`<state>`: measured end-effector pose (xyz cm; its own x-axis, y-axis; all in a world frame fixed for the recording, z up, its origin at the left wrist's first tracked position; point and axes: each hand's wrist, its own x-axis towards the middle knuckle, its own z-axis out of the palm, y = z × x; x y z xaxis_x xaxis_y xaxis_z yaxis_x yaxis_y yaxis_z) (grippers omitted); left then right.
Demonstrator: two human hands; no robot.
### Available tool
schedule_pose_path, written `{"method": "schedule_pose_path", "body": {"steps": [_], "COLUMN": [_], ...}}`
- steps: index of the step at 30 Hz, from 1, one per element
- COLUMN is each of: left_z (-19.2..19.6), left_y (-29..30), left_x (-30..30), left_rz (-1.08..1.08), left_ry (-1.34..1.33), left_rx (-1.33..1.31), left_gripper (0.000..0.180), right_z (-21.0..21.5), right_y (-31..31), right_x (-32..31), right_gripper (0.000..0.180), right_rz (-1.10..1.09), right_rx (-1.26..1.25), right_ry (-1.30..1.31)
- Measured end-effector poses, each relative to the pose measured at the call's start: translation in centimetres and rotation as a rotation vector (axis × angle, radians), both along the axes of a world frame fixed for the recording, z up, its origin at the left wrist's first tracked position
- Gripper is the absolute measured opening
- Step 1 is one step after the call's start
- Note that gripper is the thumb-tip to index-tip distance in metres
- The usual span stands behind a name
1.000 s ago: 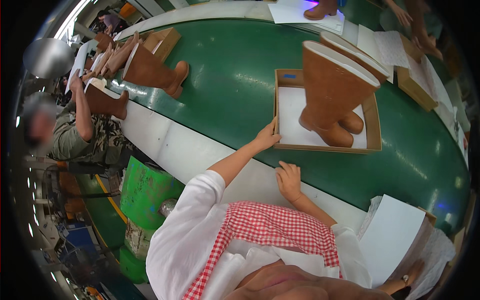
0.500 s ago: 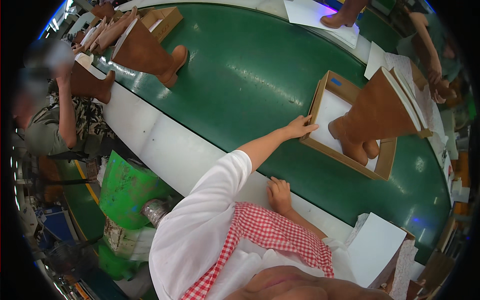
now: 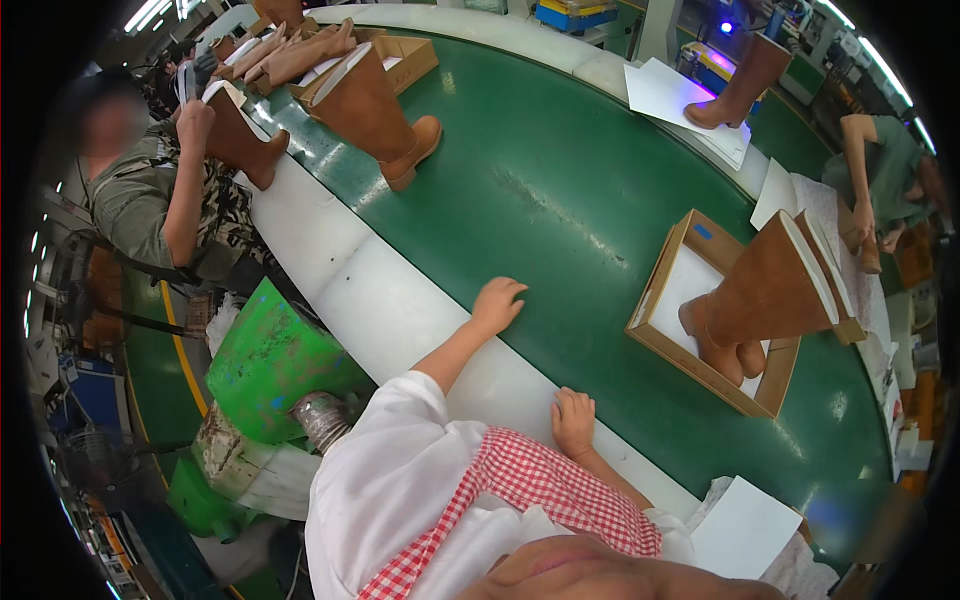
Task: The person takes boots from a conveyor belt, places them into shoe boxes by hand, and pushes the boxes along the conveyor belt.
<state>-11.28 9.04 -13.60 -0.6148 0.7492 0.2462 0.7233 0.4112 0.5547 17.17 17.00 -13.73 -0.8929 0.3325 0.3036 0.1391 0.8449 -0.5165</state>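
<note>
My left hand lies palm down, fingers apart, on the near edge of the green conveyor belt, holding nothing. My right hand rests on the white rim of the belt with its fingers curled in, also with nothing in it. To the right of both hands, well apart from them, an open cardboard box lined with white paper sits on the belt. A pair of tall tan boots stands upright in it.
More tan boots in a box stand on the belt at far left. A seated co-worker there grips another boot. A green drum stands below the rim. White sheets lie at lower right. Another person works at the right.
The box with the boots has travelled right along the belt, away from my left hand, which was touching its corner and now lies flat on the belt. My right hand stays on the rim.
</note>
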Motion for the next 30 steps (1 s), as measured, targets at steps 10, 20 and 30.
{"method": "schedule_pose_path", "body": {"steps": [10, 20, 30], "left_z": [0.1, 0.5, 0.8], "left_y": [-15.0, -14.8, -14.6], "left_x": [4.0, 6.3, 6.9], "left_rz": [0.626, 0.623, 0.674], "left_ry": [0.240, 0.282, 0.220], "left_rx": [-0.399, -0.543, -0.553], "left_gripper": [0.055, 0.050, 0.050], "right_z": [-0.8, 4.9, 2.3], "right_y": [2.7, 23.5, 29.9], "right_x": [-1.3, 2.9, 0.9], "right_gripper": [0.056, 0.070, 0.060], "right_rz": [-0.468, -1.227, -0.909], "right_rx": [-0.837, -1.692, -1.681], "right_ry": [0.117, 0.598, 0.689]}}
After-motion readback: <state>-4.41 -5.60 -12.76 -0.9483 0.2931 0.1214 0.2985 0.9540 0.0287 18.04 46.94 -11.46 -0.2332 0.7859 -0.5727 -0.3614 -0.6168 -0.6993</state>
